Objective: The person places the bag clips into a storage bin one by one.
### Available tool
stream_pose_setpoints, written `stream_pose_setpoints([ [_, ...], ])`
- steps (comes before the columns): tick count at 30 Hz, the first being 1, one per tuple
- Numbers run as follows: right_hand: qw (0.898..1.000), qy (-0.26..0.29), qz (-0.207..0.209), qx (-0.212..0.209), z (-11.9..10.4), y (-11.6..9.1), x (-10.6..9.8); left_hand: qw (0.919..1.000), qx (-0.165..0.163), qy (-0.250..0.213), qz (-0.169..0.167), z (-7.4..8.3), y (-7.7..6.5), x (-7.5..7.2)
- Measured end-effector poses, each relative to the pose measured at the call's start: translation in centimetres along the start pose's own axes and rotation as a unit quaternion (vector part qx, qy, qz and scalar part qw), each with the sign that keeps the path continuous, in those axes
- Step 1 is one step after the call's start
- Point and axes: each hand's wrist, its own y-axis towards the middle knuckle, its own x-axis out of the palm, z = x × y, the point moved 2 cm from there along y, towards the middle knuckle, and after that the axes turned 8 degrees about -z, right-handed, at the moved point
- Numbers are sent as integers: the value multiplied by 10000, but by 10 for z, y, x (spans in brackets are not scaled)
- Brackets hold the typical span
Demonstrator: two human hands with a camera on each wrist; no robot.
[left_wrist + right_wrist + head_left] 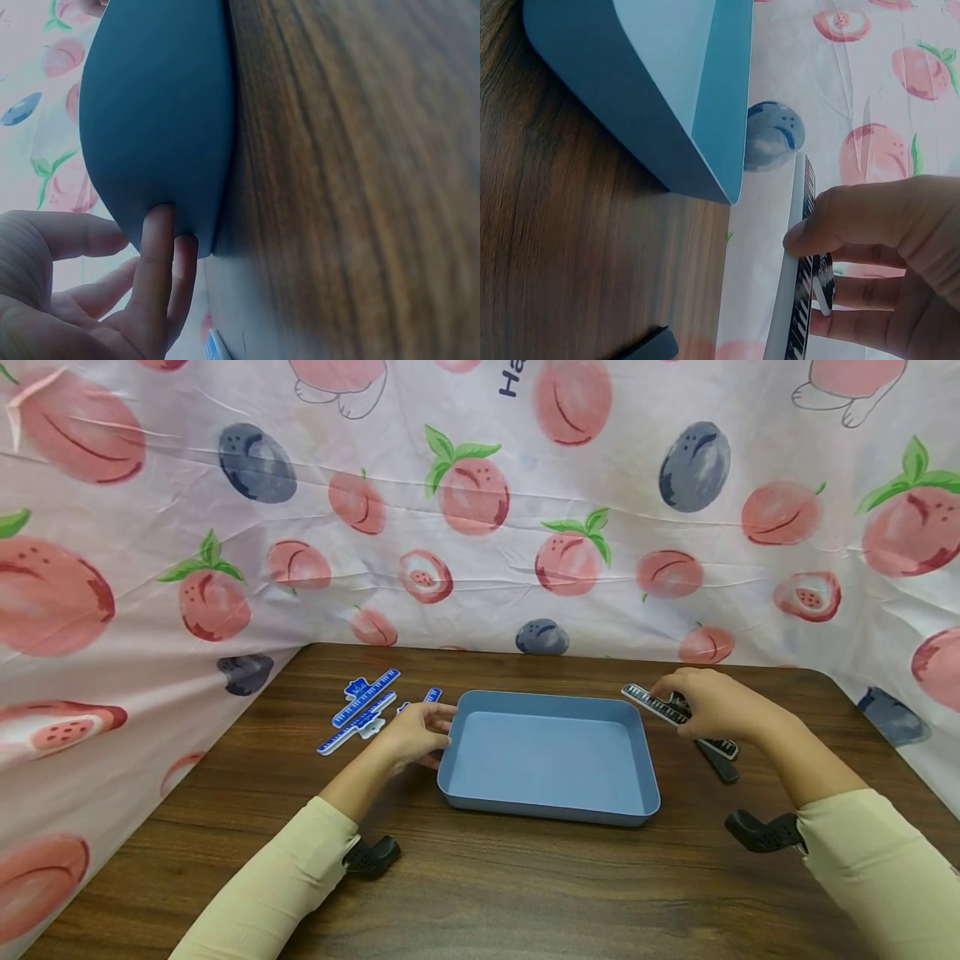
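A blue-grey rectangular tray [547, 760] lies on the table. My left hand [416, 735] is at its left side, with fingertips [157, 221] against the outer wall and the thumb by the rim. To the right of the tray, my right hand [693, 702] pinches a long black music clip [802, 292] with a piano-key print, the thumb on one side and fingers on the other. Another black clip [720, 764] lies below that hand. Beyond the left hand are several blue piano-key clips [365, 697], one of them [432, 695] partly hidden by it.
The brown wooden table [480, 885] is bordered by a fruit-print cloth [480, 577] at the back and sides. A black wrist camera mount [372, 857] sticks out from the left sleeve, and a similar mount [761, 831] from the right.
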Motion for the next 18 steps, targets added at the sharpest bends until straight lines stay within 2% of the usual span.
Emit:
stream_pose_setpoints([
  [7,9998,109,-111,-158,-9,7,0,10000,-26,9,-2,1,-1,0],
  [18,9971,272,-228,-678,-23,22,6,9999,93,-99,-76,-2,0,0],
])
